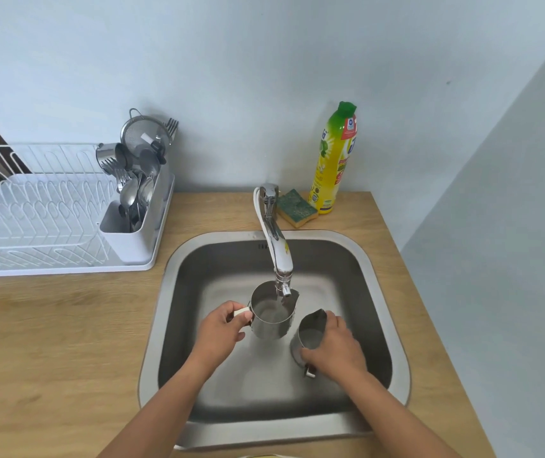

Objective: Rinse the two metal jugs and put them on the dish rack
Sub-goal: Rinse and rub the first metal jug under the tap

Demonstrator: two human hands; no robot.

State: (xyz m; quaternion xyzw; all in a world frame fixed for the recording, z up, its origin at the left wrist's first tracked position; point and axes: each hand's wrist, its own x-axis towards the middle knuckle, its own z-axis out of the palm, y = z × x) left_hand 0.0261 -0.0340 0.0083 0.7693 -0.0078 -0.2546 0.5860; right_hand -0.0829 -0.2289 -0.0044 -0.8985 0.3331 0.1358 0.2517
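Observation:
Two metal jugs are over the steel sink [178, 292]. My left hand [221, 328] grips the handle of the larger jug [269, 320] and holds it upright right under the tap spout [281, 259]; water lies inside it. My right hand [334, 345] wraps around the side of the smaller jug [309, 335], which stands just right of the first, spout pointing away from me. Its handle pokes out below my fingers. The white dish rack [43, 223] stands on the wooden counter to the left of the sink.
The rack's cutlery holder [132, 223] is full of spoons, forks, a strainer and a metal cup. A green-and-yellow sponge [297, 208] and a yellow dish soap bottle [332, 160] stand behind the sink by the wall. A wall runs along the right.

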